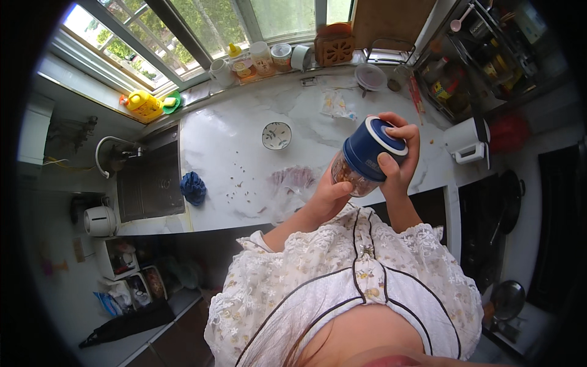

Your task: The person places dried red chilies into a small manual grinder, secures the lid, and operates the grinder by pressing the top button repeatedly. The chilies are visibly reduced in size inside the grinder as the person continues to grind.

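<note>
Both my hands hold a small electric food chopper [373, 149], tilted above the marble-patterned counter [220, 124]. Its top is a blue motor unit with a white ring, and brown chunks show in the clear cup [349, 176] below. My left hand [328, 195] grips the clear cup from beneath. Around the blue top my right hand [401, 156] is wrapped, with fingers near the button. A small leaf-patterned bowl [277, 136] stands to the left of the chopper. Under my left forearm side lies a crumpled clear plastic bag [293, 181] with dark reddish contents.
Dark crumbs [240, 183] are scattered near a crumpled blue cloth [193, 188] beside the sink [151, 179]. Farther back are a torn wrapper [337, 105] and a lidded plastic tub [370, 77]. A white kettle [465, 140] stands at right; jars line the windowsill.
</note>
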Motion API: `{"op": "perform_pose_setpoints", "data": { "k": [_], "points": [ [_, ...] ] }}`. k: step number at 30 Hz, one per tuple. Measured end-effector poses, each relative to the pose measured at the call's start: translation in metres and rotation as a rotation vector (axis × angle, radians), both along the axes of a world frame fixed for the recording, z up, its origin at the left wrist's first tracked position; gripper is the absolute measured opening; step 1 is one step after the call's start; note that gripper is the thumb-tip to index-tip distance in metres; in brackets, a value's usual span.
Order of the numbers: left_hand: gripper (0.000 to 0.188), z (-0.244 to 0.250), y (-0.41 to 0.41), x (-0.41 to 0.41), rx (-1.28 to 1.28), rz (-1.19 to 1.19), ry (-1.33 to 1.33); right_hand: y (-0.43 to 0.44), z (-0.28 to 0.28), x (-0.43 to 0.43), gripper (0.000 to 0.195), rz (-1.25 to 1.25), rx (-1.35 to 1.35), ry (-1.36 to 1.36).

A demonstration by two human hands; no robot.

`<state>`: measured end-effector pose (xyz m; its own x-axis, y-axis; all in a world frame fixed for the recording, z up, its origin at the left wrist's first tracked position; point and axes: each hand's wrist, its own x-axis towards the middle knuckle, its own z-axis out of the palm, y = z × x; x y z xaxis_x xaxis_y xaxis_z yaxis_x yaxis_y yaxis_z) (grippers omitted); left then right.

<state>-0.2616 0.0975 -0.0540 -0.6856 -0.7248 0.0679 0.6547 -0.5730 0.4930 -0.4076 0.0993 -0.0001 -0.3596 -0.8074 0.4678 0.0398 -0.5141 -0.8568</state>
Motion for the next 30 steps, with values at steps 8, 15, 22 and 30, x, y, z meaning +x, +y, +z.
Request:
{"op": "perform_pose_setpoints", "data": {
  "k": [8, 15, 22, 30],
  "points": [
    [0.098, 0.006, -0.006, 0.007, -0.052, 0.071, -0.133, -0.006, -0.002, -0.001, 0.044, 0.039, -0.055, -0.066],
    [0.099, 0.015, -0.004, 0.013, -0.062, 0.137, -0.186, -0.011, -0.001, 0.004, 0.046, 0.080, -0.052, -0.099],
    [0.090, 0.016, -0.006, 0.012, -0.105, 0.147, -0.238, -0.012, -0.004, 0.002, 0.044, 0.055, -0.039, -0.100],
    [0.088, 0.016, -0.007, 0.013, -0.089, 0.159, -0.224, -0.015, -0.001, 0.004, 0.044, 0.070, -0.019, -0.122]
  ]
}}
